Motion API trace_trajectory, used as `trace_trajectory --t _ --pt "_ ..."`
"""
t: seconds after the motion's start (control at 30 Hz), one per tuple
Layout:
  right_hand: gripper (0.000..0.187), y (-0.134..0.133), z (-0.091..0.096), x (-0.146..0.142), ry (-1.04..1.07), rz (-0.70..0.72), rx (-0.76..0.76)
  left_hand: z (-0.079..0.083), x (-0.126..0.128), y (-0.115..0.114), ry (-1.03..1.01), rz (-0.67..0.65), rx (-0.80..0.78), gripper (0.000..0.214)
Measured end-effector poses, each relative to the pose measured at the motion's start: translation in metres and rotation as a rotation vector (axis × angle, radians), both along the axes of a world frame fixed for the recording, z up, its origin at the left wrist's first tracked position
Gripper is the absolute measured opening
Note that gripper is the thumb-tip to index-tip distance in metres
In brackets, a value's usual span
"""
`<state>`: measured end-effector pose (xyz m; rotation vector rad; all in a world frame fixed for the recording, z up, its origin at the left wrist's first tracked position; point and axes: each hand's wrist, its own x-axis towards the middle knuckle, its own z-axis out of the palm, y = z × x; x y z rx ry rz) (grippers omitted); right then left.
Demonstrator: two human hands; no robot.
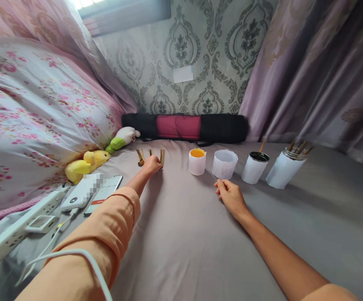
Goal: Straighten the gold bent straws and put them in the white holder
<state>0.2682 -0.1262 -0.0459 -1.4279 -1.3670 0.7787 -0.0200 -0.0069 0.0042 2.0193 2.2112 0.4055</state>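
Note:
My left hand point(151, 164) reaches to the middle of three small groups of thin brown sticks on the bed sheet. Its fingers are closed around sticks there, with the fingertips largely hidden. One group of sticks point(140, 157) lies to its left, another group point(162, 156) to its right. Below a translucent white cup point(225, 165), my right hand point(230, 195) rests on the sheet with fingers curled together and nothing visible in them. Left of that cup stands a white-wrapped cup point(197, 164) with a yellow-orange inside.
To the right are a white-wrapped can point(255, 170) holding one stick and a tilted-looking white-wrapped jar point(284, 170) with several sticks. A phone point(107, 190), power bank point(80, 192), power strip point(20, 230) and white cable point(84, 253) lie left. A black-and-red roll point(181, 127) lies along the wall.

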Motion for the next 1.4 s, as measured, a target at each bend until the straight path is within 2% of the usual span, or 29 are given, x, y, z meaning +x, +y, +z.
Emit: trace_trajectory --t 0.67,1.4 --pt "0.039 0.001 -0.002 0.0 0.004 0.001 -0.001 -0.003 0.002 -0.001 -0.035 -0.038 0.002 0.019" --pt "0.04 0.0 -0.002 0.0 -0.007 0.015 0.006 -0.01 -0.009 0.001 -0.188 0.064 0.06 0.023"
